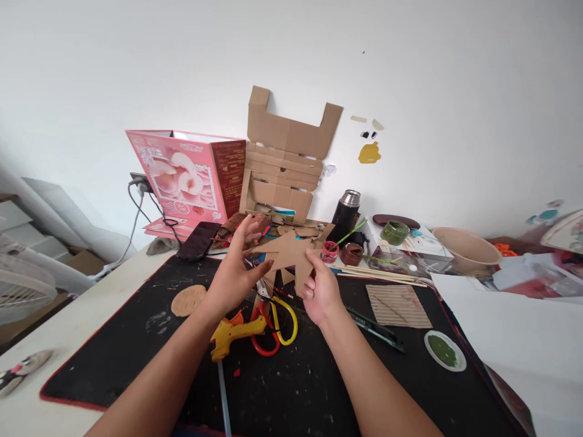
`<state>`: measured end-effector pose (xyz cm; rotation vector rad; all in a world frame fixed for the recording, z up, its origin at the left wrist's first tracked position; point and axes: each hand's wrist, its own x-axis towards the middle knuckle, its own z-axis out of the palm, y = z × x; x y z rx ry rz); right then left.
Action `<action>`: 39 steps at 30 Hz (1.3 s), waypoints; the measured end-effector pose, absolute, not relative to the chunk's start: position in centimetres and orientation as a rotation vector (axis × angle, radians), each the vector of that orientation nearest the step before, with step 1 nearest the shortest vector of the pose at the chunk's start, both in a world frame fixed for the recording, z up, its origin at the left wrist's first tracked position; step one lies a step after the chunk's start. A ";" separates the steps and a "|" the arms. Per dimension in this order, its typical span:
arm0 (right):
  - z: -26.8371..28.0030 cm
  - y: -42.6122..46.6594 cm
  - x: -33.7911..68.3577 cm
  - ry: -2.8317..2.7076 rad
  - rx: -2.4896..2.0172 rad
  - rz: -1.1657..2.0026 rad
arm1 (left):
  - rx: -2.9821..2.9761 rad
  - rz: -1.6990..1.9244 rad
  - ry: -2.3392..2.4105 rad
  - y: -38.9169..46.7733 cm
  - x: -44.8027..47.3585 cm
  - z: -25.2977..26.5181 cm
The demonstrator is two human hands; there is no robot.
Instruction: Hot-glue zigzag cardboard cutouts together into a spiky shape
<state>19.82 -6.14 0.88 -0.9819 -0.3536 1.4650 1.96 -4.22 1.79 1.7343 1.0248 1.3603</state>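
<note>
My right hand [321, 288] grips a piece of brown cardboard [286, 252] cut into a pointed, many-armed shape, thumb on top. The cardboard is held up above the mat. Beside its left point is my left hand [235, 264], fingers spread; whether a fingertip touches the cardboard I cannot tell. Below the hands lie scissors [286, 321] with red and yellow handles and a yellow glue gun [232, 334] with a glue stick [223, 397] trailing from it. To the left of them rests a round tan disc [189, 300].
A black mat [136, 346] covers the table. Behind stand a pink box [182, 176], flattened cardboard [291, 133], a black flask [346, 212] and paint jars [352, 254]. At right lie a cutter [378, 331], corrugated cardboard [398, 306] and a green paint dish [445, 351].
</note>
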 end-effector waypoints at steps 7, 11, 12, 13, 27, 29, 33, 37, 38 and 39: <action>0.0 -6.5 19.8 -0.538 -0.915 1.657 | 2.266 1.378 0.869 -4.4 1.5 2.0; -0.4 -6.0 20.3 -0.585 -0.830 1.622 | 2.420 1.474 1.026 -4.1 1.6 1.2; -0.4 -5.9 20.3 -0.587 -0.817 1.599 | 2.426 1.502 1.091 -4.0 1.6 1.0; -0.5 -5.8 20.3 -0.587 -0.818 1.566 | 2.432 1.528 1.145 -3.8 1.6 0.8; -0.5 -6.0 19.6 -0.706 -0.909 1.399 | 2.661 1.397 1.277 -3.7 1.5 0.9; -0.5 -6.1 19.5 -0.715 -0.914 1.400 | 2.696 1.375 1.294 -3.7 1.4 0.8; -0.5 -6.2 19.4 -0.723 -0.924 1.401 | 2.771 1.338 1.317 -3.7 1.3 0.8; -0.5 -6.2 19.3 -0.736 -0.937 1.394 | 2.870 1.308 1.293 -3.8 1.3 1.0; -0.5 -6.2 19.3 -0.741 -0.939 1.393 | 2.886 1.310 1.293 -3.9 1.3 1.1; -0.5 -6.2 19.3 -0.747 -0.940 1.393 | 2.897 1.315 1.298 -3.9 1.4 1.1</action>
